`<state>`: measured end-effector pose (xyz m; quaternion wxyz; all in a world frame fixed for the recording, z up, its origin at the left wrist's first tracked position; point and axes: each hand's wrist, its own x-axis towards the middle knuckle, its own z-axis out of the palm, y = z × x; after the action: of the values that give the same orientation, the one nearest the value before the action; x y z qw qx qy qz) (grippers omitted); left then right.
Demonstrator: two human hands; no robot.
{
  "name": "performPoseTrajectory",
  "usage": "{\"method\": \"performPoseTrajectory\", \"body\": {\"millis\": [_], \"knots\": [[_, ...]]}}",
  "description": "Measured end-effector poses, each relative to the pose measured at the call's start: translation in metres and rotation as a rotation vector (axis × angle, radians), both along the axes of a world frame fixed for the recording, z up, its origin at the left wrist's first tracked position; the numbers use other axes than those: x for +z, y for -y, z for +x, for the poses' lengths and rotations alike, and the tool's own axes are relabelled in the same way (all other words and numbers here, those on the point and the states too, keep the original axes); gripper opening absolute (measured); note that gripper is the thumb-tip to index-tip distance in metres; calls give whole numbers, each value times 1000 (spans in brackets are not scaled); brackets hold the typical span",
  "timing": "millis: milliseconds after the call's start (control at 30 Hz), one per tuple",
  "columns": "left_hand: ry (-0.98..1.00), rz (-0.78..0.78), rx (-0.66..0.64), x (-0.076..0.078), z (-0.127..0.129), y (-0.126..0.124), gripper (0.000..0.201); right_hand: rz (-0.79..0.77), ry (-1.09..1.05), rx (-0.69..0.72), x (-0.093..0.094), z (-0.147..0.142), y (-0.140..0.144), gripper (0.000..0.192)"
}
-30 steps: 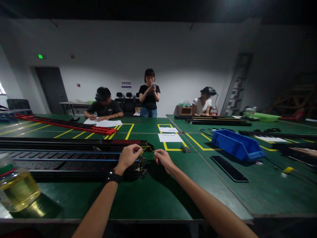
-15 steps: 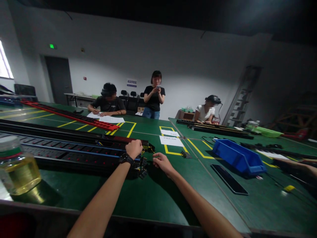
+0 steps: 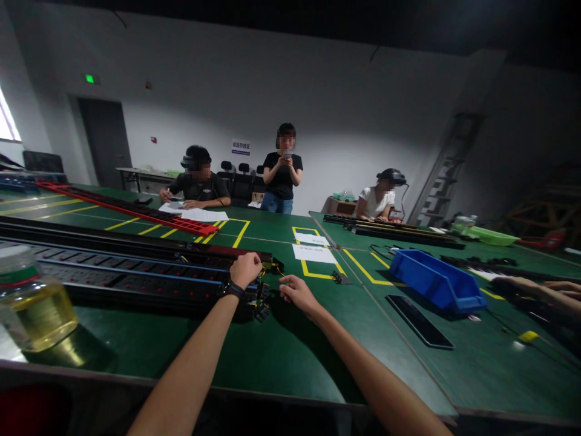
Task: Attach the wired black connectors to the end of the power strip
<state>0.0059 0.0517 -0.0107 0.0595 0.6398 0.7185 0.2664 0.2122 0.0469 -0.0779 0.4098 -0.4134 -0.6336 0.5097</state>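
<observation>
Several long black slotted panels (image 3: 136, 280) with red dots and blue strips lie side by side on the left. My left hand (image 3: 246, 269), with a dark watch on its wrist, is closed over their right end, its fingertips hidden. Thin yellow and dark wires with small black connectors (image 3: 262, 312) come out just below it. My right hand (image 3: 298, 293) is beside that end, thumb and fingers pinched together. A short yellow wire reaches toward its fingertips; whether they grip it is too small to tell.
A bottle of yellow liquid (image 3: 39, 303) stands front left. On the right are a blue bin (image 3: 436, 281), a dark phone-like slab (image 3: 420, 321) and a co-worker's arms (image 3: 535, 287). White papers (image 3: 313, 253) and a red frame (image 3: 136, 213) lie farther back. Three people are across the green table.
My hands hold nearly the same place and pose. At the right edge, the co-worker's arms and hands have come farther into view. The view has tilted slightly.
</observation>
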Motion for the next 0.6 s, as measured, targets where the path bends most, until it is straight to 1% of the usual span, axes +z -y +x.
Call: {"method": "performPoseTrajectory", "body": {"millis": [300,600], "knots": [[4,-12,-31,-3,-1,-2,23,-8,3,5,0,0,0,33],[-25,-36,-24,1,1,3,23,6,20,29,0,1,0,28]]}}
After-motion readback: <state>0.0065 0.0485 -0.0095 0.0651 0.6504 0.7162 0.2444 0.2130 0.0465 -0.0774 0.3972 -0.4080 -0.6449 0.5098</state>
